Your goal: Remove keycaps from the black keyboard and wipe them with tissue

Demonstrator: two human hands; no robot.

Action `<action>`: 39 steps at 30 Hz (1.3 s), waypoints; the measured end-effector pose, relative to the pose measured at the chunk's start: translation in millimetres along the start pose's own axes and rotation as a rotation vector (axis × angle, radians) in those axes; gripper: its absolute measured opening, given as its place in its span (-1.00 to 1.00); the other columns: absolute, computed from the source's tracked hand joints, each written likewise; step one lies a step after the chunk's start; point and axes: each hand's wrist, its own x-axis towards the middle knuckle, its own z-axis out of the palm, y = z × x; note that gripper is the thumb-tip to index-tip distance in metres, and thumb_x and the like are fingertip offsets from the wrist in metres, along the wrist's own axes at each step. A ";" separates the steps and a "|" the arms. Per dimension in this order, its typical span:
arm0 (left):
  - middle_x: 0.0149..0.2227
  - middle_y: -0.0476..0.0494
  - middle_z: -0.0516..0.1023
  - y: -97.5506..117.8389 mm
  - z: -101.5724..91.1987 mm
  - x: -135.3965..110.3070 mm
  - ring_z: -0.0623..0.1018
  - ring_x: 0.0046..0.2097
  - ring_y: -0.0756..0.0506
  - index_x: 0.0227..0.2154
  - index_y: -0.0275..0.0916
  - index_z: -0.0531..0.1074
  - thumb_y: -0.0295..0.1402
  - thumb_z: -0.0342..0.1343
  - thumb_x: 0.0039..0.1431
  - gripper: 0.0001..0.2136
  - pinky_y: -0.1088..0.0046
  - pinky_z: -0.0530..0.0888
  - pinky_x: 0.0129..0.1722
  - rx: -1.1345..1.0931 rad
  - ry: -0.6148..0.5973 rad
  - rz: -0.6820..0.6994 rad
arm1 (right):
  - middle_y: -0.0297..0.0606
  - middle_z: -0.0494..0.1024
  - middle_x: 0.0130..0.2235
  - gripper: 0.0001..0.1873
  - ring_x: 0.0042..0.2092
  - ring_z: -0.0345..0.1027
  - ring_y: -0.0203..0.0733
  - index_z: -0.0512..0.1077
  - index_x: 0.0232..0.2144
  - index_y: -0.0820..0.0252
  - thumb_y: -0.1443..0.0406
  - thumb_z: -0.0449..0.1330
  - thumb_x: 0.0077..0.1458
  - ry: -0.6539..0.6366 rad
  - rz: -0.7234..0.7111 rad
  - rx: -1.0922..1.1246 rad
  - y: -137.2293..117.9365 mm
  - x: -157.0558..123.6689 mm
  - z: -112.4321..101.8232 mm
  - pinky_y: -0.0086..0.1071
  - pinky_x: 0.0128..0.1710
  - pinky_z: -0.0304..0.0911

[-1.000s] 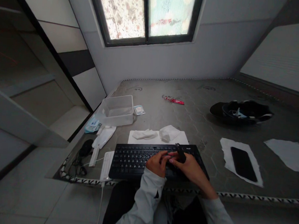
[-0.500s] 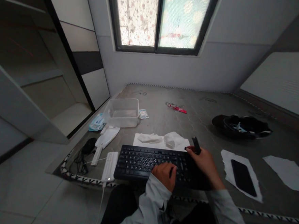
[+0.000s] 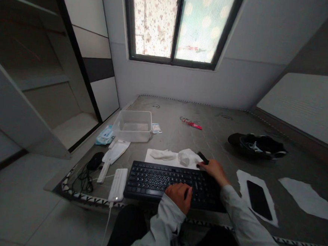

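A black keyboard (image 3: 148, 180) lies in front of me near the padded surface's front edge. My left hand (image 3: 179, 196) rests over its lower middle, fingers curled; a dark patch shows between thumb and fingers, too small to name. My right hand (image 3: 216, 171) is closed at the keyboard's upper right, gripping a short black stick-like thing (image 3: 203, 157) that points up and left. By its fingertips is a small dark piece (image 3: 198, 165). Just behind the keyboard, crumpled white tissues (image 3: 188, 157) lie on a white sheet (image 3: 149, 157).
Left stand a clear plastic box (image 3: 135, 132), a white power strip (image 3: 118, 183), a black mouse (image 3: 96, 160) and a blue packet (image 3: 105, 135). Right lie a phone (image 3: 259, 200) on white paper and a black cap (image 3: 259, 146). Red-tagged keys (image 3: 193, 124) lie farther back.
My right hand has moved slightly left toward the tissues, and the black stick has tilted further left. My left hand stays on the keyboard. The view has shifted slightly.
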 end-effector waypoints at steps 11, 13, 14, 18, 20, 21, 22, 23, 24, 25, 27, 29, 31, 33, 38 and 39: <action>-0.34 -0.04 0.61 -0.4 -5.8 1.8 0.55 -0.27 -0.11 -0.35 -0.11 0.54 -0.27 0.17 0.14 -0.91 0.35 0.37 -0.26 -0.029 -0.086 0.083 | -0.15 0.49 -0.52 -0.41 -0.43 0.36 -0.07 0.42 -0.56 0.17 -0.18 -0.03 0.10 0.235 0.024 0.286 -17.1 -63.3 -39.7 -0.31 -0.44 0.13; -0.32 -0.05 0.60 -1.8 -2.9 0.6 0.53 -0.25 -0.13 -0.32 -0.08 0.56 -0.15 0.24 0.06 -0.82 0.32 0.35 -0.26 -0.006 -0.132 0.121 | -0.24 0.41 -0.57 -0.42 -0.48 0.28 -0.14 0.33 -0.59 0.13 -0.20 -0.01 0.08 0.233 0.011 0.454 -19.4 -83.3 -39.7 -0.32 -0.45 0.12; -0.33 -0.06 0.59 -2.8 -0.5 -0.4 0.52 -0.25 -0.14 -0.31 -0.07 0.57 -0.08 0.26 0.02 -0.76 0.31 0.35 -0.27 0.007 -0.153 0.134 | -0.28 0.36 -0.58 -0.44 -0.50 0.24 -0.17 0.28 -0.60 0.10 -0.21 0.00 0.08 0.227 -0.012 0.582 -20.4 -91.9 -37.5 -0.32 -0.46 0.12; -0.32 -0.07 0.56 -6.3 10.1 -5.4 0.50 -0.24 -0.13 -0.26 -0.04 0.58 0.00 0.26 -0.03 -0.68 0.31 0.33 -0.27 0.024 -0.201 0.147 | -0.41 0.18 -0.60 -0.47 -0.53 0.10 -0.26 0.11 -0.60 0.08 -0.16 0.04 0.10 0.173 -0.091 1.118 -23.7 -116.9 -19.4 -0.35 -0.48 0.12; -0.31 -0.06 0.56 -6.9 12.6 -6.7 0.49 -0.24 -0.12 -0.25 -0.03 0.58 -0.05 0.27 0.00 -0.72 0.31 0.32 -0.26 0.030 -0.213 0.137 | -0.44 0.13 -0.59 -0.48 -0.54 0.06 -0.27 0.10 -0.60 0.09 -0.13 0.07 0.11 0.156 -0.078 1.242 -24.7 -126.3 -9.4 -0.36 -0.49 0.10; -0.31 -0.06 0.55 -6.8 12.7 -6.9 0.49 -0.24 -0.11 -0.25 -0.03 0.58 -0.09 0.27 0.01 -0.75 0.31 0.32 -0.26 0.033 -0.221 0.133 | -0.44 0.13 -0.59 -0.49 -0.53 0.06 -0.28 0.11 -0.60 0.10 -0.11 0.09 0.11 0.159 -0.067 1.274 -25.0 -130.5 -5.1 -0.36 -0.48 0.10; -0.31 -0.05 0.55 -6.6 12.3 -6.7 0.49 -0.24 -0.11 -0.25 -0.02 0.58 -0.12 0.27 0.03 -0.77 0.31 0.32 -0.26 0.036 -0.229 0.131 | -0.44 0.13 -0.58 -0.49 -0.52 0.06 -0.28 0.12 -0.60 0.10 -0.10 0.10 0.11 0.167 -0.058 1.295 -25.1 -134.4 -1.6 -0.36 -0.47 0.11; -0.31 -0.05 0.55 -6.2 11.6 -6.4 0.49 -0.24 -0.11 -0.25 -0.02 0.58 -0.15 0.27 0.04 -0.79 0.30 0.32 -0.26 0.037 -0.236 0.130 | -0.43 0.14 -0.58 -0.50 -0.51 0.07 -0.28 0.13 -0.60 0.11 -0.10 0.11 0.11 0.174 -0.052 1.306 -25.2 -137.8 1.1 -0.36 -0.45 0.11; -0.31 -0.05 0.55 -5.7 10.8 -6.1 0.49 -0.24 -0.10 -0.25 -0.02 0.58 -0.17 0.26 0.05 -0.81 0.30 0.32 -0.26 0.037 -0.239 0.128 | -0.43 0.15 -0.57 -0.50 -0.50 0.08 -0.28 0.13 -0.60 0.11 -0.09 0.12 0.11 0.178 -0.049 1.307 -25.3 -140.6 2.9 -0.36 -0.44 0.12; -0.30 -0.04 0.55 -5.1 10.0 -5.8 0.49 -0.24 -0.10 -0.25 -0.02 0.58 -0.18 0.25 0.06 -0.82 0.30 0.32 -0.26 0.038 -0.240 0.126 | -0.42 0.16 -0.56 -0.50 -0.49 0.09 -0.28 0.13 -0.60 0.11 -0.09 0.12 0.11 0.179 -0.048 1.300 -25.4 -142.9 3.8 -0.36 -0.43 0.12; -0.29 -0.05 0.55 -3.8 9.6 -5.6 0.49 -0.23 -0.11 -0.24 -0.02 0.58 -0.18 0.23 0.08 -0.82 0.29 0.31 -0.25 0.040 -0.232 0.124 | -0.42 0.16 -0.56 -0.49 -0.50 0.08 -0.28 0.12 -0.59 0.11 -0.11 0.10 0.12 0.178 -0.049 1.276 -25.9 -145.8 3.5 -0.36 -0.45 0.10; -0.27 -0.07 0.54 -2.1 10.7 -6.2 0.48 -0.21 -0.13 -0.24 -0.02 0.57 -0.16 0.23 0.08 -0.81 0.27 0.31 -0.23 0.046 -0.220 0.128 | -0.42 0.14 -0.57 -0.48 -0.51 0.06 -0.28 0.11 -0.59 0.10 -0.13 0.08 0.11 0.181 -0.046 1.266 -26.4 -146.8 2.1 -0.37 -0.47 0.08; -0.25 -0.09 0.54 0.2 12.9 -7.1 0.46 -0.18 -0.15 -0.24 -0.02 0.57 -0.13 0.23 0.06 -0.79 0.25 0.30 -0.22 0.049 -0.209 0.139 | -0.43 0.13 -0.57 -0.47 -0.52 0.05 -0.29 0.10 -0.59 0.10 -0.14 0.09 0.10 0.182 -0.041 1.276 -26.3 -146.4 1.6 -0.37 -0.48 0.08; -0.23 -0.11 0.53 2.9 15.4 -7.9 0.44 -0.16 -0.17 -0.22 -0.01 0.57 -0.12 0.23 0.06 -0.77 0.23 0.29 -0.20 0.052 -0.206 0.147 | -0.43 0.13 -0.58 -0.47 -0.53 0.04 -0.29 0.10 -0.59 0.10 -0.14 0.08 0.10 0.176 -0.039 1.275 -25.6 -145.3 3.0 -0.38 -0.49 0.07; -0.21 -0.08 0.53 7.6 20.1 -8.1 0.43 -0.14 -0.17 -0.19 -0.01 0.54 -0.16 0.23 0.07 -0.77 0.22 0.30 -0.18 0.047 -0.224 0.145 | -0.43 0.13 -0.59 -0.49 -0.53 0.04 -0.28 0.11 -0.60 0.10 -0.12 0.06 0.14 0.147 -0.045 1.243 -23.7 -143.9 10.4 -0.38 -0.49 0.07; -0.21 -0.07 0.53 7.8 20.7 -7.8 0.43 -0.15 -0.17 -0.20 -0.01 0.54 -0.17 0.24 0.06 -0.78 0.23 0.30 -0.18 0.038 -0.230 0.140 | -0.43 0.12 -0.59 -0.49 -0.53 0.04 -0.28 0.11 -0.60 0.10 -0.11 0.07 0.14 0.130 -0.038 1.251 -23.8 -144.0 11.4 -0.37 -0.50 0.06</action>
